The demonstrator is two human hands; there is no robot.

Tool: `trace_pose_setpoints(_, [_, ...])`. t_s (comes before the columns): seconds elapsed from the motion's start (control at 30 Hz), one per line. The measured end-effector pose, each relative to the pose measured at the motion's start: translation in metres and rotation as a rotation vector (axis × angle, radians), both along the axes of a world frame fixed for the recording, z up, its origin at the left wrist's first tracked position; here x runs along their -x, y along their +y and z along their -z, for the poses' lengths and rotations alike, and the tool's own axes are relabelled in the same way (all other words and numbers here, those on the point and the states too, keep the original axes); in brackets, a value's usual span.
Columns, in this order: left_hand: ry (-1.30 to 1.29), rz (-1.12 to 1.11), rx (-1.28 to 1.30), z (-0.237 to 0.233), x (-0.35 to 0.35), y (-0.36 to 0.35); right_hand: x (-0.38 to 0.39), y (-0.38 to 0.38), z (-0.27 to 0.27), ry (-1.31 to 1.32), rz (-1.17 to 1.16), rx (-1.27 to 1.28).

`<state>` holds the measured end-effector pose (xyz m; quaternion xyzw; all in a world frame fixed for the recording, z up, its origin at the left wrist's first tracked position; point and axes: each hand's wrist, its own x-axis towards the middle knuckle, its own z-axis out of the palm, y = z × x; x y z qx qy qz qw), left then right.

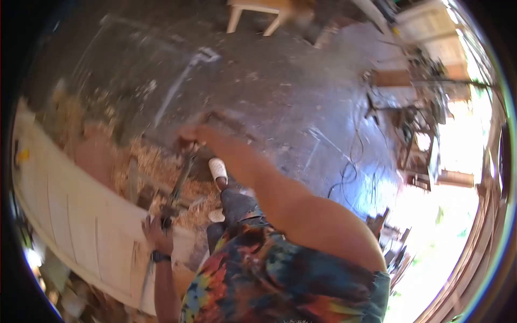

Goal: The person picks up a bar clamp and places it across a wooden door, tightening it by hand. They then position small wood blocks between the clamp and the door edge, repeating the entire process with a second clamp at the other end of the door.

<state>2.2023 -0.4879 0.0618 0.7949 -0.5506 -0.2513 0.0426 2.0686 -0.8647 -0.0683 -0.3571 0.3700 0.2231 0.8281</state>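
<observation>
A pale wooden panel [81, 215] with long boards stretches along the left side. My left hand [157, 234], with a dark watch on the wrist, rests on the panel's edge with its fingers spread. Right beside these fingers sits the dark head of a bar clamp [168, 212]. A long narrow bar runs from this head up toward my right hand [189, 138]. My right arm is stretched far forward, and its hand is blurred by motion. Its fingers look closed at the bar's upper end, though their exact grip is smeared.
Wood shavings [145, 156] and offcuts cover the floor beside the panel. My white shoe [217, 168] stands close by. A wooden stool or small table [258, 11] is at the top. Machinery [420, 118] and a loose cable [349, 175] lie to the right.
</observation>
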Motion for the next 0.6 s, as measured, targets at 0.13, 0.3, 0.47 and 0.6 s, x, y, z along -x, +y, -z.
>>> trace_pose_setpoints(0.13, [-0.062,-0.01,-0.011,0.003,-0.008,0.0,0.01,-0.021,-0.067,-0.668,0.026,0.681])
trace_pose_setpoints(0.3, [-0.065,-0.071,0.077,-0.002,-0.01,0.004,0.087,0.0,-0.089,0.039,-0.221,-0.038])
trace_pose_setpoints(0.47, [-0.062,-0.136,0.149,0.019,-0.005,0.02,-0.005,-0.003,-0.018,0.157,-0.173,0.187])
trace_pose_setpoints(0.6, [-0.098,-0.135,0.119,0.02,-0.009,0.018,-0.038,-0.021,-0.121,-0.148,0.166,-0.107])
